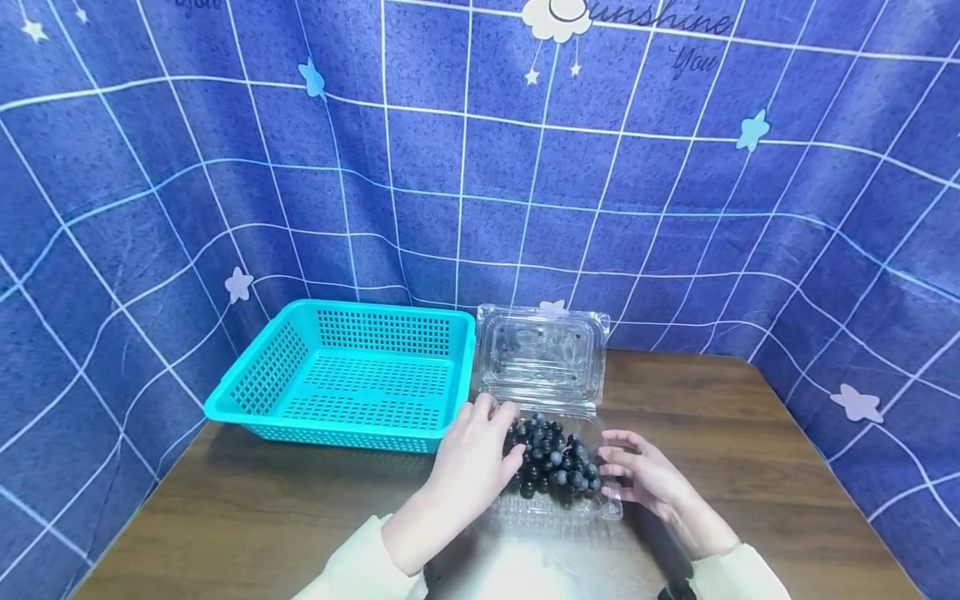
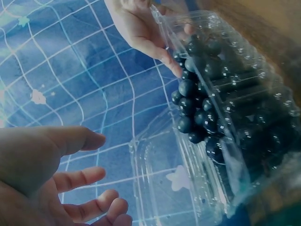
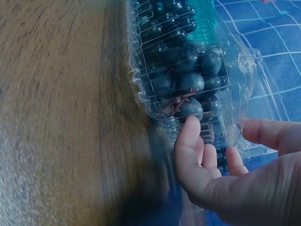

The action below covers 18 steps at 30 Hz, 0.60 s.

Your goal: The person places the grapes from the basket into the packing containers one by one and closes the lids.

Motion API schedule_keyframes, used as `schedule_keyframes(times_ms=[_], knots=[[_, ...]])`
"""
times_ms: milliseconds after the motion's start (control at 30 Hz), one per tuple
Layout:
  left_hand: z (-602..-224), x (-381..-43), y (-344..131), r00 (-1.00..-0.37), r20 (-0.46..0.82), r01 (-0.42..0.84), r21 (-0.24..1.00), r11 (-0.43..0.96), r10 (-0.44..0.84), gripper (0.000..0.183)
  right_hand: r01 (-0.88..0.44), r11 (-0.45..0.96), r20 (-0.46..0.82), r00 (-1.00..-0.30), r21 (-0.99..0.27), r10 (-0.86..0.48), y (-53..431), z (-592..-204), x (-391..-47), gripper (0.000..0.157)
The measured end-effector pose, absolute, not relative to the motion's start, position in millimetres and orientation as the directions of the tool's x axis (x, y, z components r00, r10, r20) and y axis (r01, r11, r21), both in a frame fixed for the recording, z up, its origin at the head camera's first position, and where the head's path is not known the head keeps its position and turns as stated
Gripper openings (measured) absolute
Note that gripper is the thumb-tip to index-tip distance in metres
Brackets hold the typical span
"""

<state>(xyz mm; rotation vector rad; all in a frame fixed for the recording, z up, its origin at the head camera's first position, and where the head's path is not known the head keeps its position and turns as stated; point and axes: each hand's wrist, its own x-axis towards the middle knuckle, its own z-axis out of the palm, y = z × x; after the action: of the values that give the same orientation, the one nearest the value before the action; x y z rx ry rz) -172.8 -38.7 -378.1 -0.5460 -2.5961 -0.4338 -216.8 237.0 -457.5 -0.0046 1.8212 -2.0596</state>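
A clear plastic clamshell box [image 1: 609, 508] stands on the table, its lid [image 1: 542, 358] tipped back. Dark grapes [image 1: 551, 458] fill the box in a bunch, and brown stems [image 3: 181, 102] show through its wall. Over the box's left side is my left hand [image 1: 476, 454], thumb beside the grapes; in the left wrist view its fingers [image 2: 82, 178] are spread and loosely bent, holding nothing. My right hand [image 1: 648, 475] is at the box's right end. Its fingers are gently bent, with one fingertip [image 3: 190, 125] touching the clear wall in the right wrist view.
A turquoise perforated basket [image 1: 450, 435] stands left of the box, close to its lid. The wooden table [image 1: 697, 392] runs back to a blue curtain [image 1: 675, 208] with white grid lines, which hangs behind and along both sides.
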Motion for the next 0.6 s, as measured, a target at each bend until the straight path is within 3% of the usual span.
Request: schedule_keyframes(times_ms=[600], knots=[[-400,-167,-65,-0.887,0.406,0.393,0.413,0.822,0.220,0.037,0.279,-0.096,-0.243,-0.928,-0.955,-0.282,237,-459,-216,0.036]])
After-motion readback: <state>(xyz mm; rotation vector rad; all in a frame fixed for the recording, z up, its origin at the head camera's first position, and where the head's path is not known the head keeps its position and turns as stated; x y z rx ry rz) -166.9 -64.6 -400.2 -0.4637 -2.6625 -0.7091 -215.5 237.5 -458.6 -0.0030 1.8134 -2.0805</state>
